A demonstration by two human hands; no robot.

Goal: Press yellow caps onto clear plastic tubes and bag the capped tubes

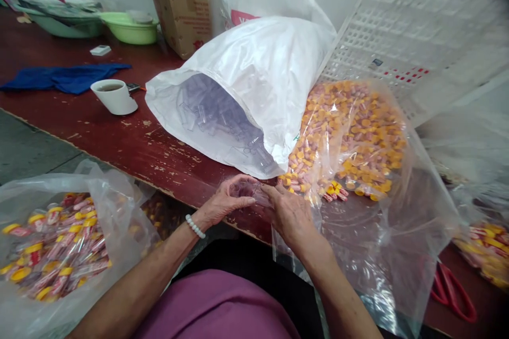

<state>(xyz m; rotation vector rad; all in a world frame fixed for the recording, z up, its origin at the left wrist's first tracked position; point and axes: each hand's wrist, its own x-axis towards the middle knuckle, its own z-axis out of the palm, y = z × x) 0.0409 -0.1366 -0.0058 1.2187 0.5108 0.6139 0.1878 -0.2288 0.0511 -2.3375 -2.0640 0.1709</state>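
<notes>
At the table's front edge, my left hand [226, 198], with a pale bead bracelet at the wrist, curls around clear plastic tubes [244, 187]. How many it holds I cannot tell. My right hand [289, 212] meets it from the right, fingers bent and pressed to the clear plastic; its fingertips are partly hidden. Just beyond both hands, a white woven sack [254, 63] lies on its side, its mouth facing me, with many clear tubes [207, 116] inside. Right of the hands, a clear plastic bag [382, 222] holds a heap of yellow-capped pieces [358, 132].
Below the table at left, another plastic bag [119, 206] contains filled tubes with yellow caps [59, 254]. A white cup [115, 96] of dark liquid and a blue cloth [67, 77] lie farther left. Red-handled scissors [453, 291] rest at right. A white crate [401, 37] leans behind.
</notes>
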